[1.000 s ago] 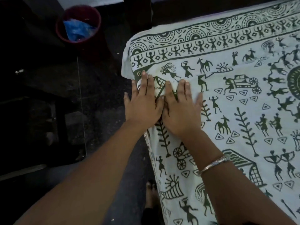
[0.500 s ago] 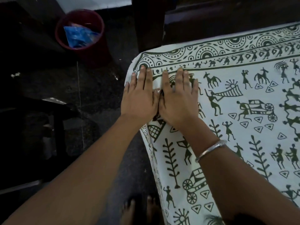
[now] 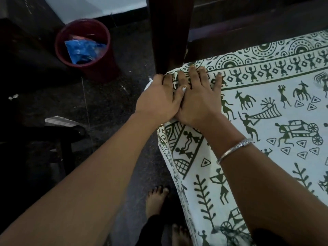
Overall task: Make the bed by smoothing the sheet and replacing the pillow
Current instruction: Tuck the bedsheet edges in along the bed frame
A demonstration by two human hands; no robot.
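Observation:
A white sheet (image 3: 266, 139) printed with dark green figures, trees and carts covers the bed on the right. Both my hands lie flat side by side on its far left corner. My left hand (image 3: 158, 100) rests at the very corner, its fingertips bending over the sheet's edge beside a dark wooden bedpost (image 3: 168, 32). My right hand (image 3: 198, 102) presses the sheet with straight, spread fingers reaching the patterned border; a silver bangle sits on that wrist. No pillow is in view.
A dark red bucket (image 3: 85, 47) holding blue plastic stands on the dark floor at the upper left. The bed's dark wooden headboard (image 3: 248, 29) runs along the top. A dark stool (image 3: 58, 132) sits at the left. My bare feet (image 3: 156, 201) stand beside the bed.
Both hands have slid together along the sheet toward the far corner, reaching the border next to the bedpost. The left fingertips now bend over the edge.

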